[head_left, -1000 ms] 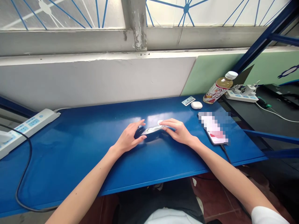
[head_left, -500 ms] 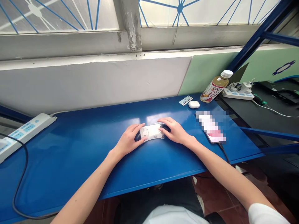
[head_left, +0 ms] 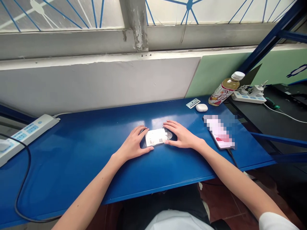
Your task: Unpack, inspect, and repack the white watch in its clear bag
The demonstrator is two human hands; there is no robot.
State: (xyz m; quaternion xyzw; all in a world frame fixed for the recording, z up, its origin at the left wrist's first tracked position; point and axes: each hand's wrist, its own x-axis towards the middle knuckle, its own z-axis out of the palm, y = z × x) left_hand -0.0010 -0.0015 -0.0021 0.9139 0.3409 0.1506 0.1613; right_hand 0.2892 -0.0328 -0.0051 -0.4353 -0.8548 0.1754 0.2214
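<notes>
A small clear plastic packet with a white printed label (head_left: 155, 137) lies flat on the blue tabletop. The label carries small print and a square code. At the packet's left end is my left hand (head_left: 130, 142), its thumb and fingers spread apart, with the thumb beside the lower edge. My right hand (head_left: 183, 135) rests around the other end, fingers stretched along the top and thumb near the lower right corner. Both hands look open, with fingertips at or very close to the packet's edges. Something clear and round shows at the packet's right end, partly covered.
Right of my hands lie a phone (head_left: 219, 132) with a cable, a white earbud case (head_left: 201, 107) and a card (head_left: 193, 103). A drink bottle (head_left: 225, 89) stands behind them. Power strips sit left (head_left: 28, 137) and far right (head_left: 249, 96). A black cable (head_left: 25, 179) loops at left.
My fingers have spread and loosened from the packet; the right thumb has slid off the label to its lower edge. More of the label shows. The view has shifted slightly.
</notes>
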